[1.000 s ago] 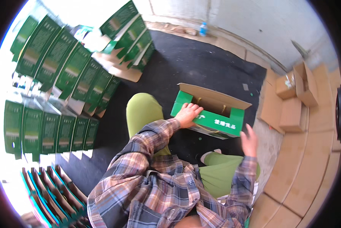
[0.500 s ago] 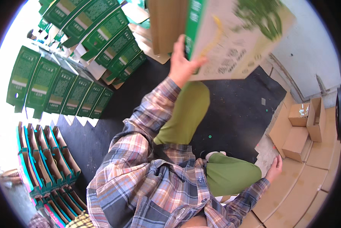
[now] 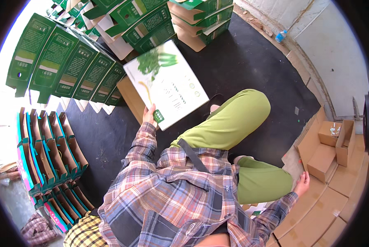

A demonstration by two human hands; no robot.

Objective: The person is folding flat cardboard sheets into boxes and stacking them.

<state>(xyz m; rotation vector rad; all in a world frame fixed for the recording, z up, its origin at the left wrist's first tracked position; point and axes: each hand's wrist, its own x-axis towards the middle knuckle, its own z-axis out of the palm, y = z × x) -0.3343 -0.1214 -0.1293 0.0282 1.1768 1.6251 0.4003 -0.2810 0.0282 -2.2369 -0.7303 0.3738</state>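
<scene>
Carton (image 3: 178,78) is held out in front of the person, left of the knees, its white face turned up and tilted, with leafy green vegetables printed near the far edge and a yellow cord (image 3: 145,90) on the left part of that face. A strip of bare brown cardboard shows along its left side. The left hand (image 3: 150,116) has its near corner, the fingers closed on the edge beside a small green label; whether the carton's underside touches the black mat (image 3: 258,70) cannot be told. Beyond and to the left stand rows of green boxes (image 3: 69,61), the nearest just beside the carton. The right hand (image 3: 302,184) is well apart, out past the right knee, fingers loosely curled and part open with nothing visible in them; it is close to the brown boxes (image 3: 312,208), though contact is unclear. Teal-edged trays (image 3: 48,154) stand stacked at the lower left, near a yellow checked cloth (image 3: 85,232). A blue bottle (image 3: 281,36) stands by the pale wall (image 3: 332,49) at the upper right.
</scene>
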